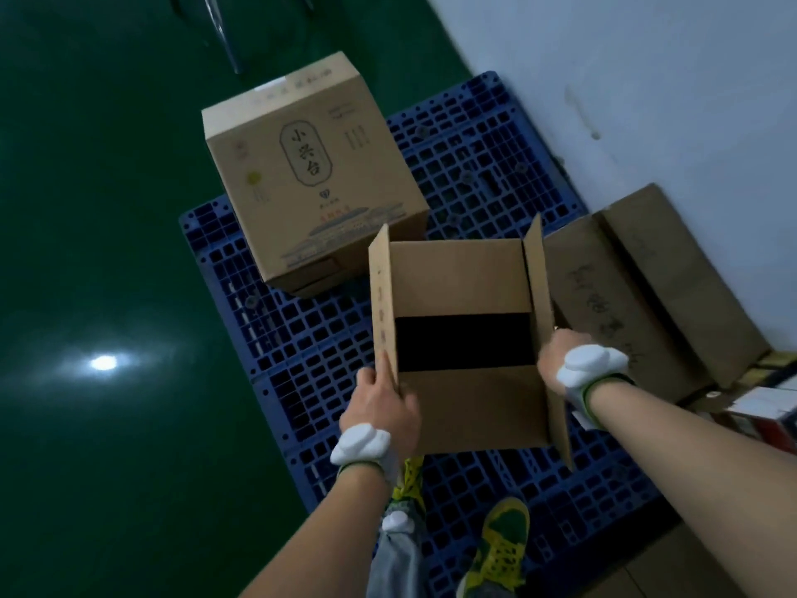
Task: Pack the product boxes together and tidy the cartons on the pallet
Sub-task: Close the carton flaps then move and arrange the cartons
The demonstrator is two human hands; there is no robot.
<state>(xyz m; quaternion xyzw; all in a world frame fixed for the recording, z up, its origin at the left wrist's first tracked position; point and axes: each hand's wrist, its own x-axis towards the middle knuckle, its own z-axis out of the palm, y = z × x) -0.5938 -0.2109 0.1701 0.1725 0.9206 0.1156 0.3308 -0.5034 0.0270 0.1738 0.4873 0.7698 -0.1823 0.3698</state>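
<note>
An open brown carton (461, 278) hangs over the blue plastic pallet (302, 338), its flaps standing up and its inside dark. My left hand (381, 403) grips the carton's left flap near the lower corner. My right hand (556, 360) holds the right flap from outside. A closed printed carton (310, 174) sits on the pallet's far left part, just behind the open one. Both wrists wear white bands.
A flattened brown carton (638, 287) lies at the pallet's right edge against the pale wall (647, 79). Small product boxes (763, 407) are stacked at the far right. Green glossy floor (86, 209) lies to the left. My feet in green-yellow shoes (500, 550) stand on the pallet.
</note>
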